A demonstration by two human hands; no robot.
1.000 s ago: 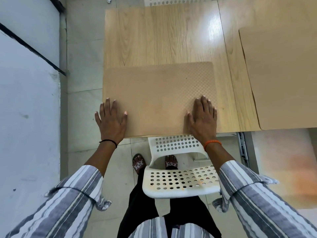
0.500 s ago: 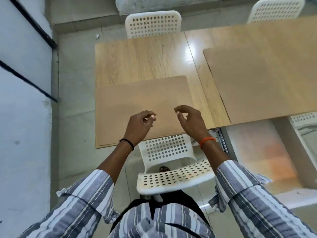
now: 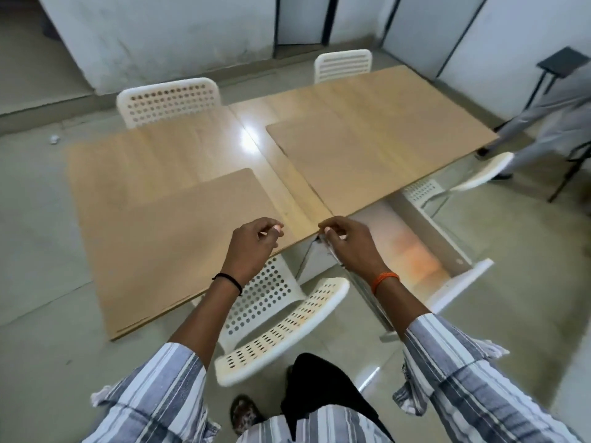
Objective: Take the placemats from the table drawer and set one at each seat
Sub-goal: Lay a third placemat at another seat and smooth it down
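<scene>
We see two placemats laid: one (image 3: 179,238) before the near chair (image 3: 281,334), another (image 3: 361,161) further right. Both hands, left (image 3: 252,247) and right (image 3: 348,244), hover loosely curled, holding nothing. Next, we judge, reach into the open drawer (image 3: 412,251) for more

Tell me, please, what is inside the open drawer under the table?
The open drawer shows only its pale bottom with an orange glow; no placemat is visible in it. Its back part is hidden beneath the table, and the right hand covers one corner.
</scene>
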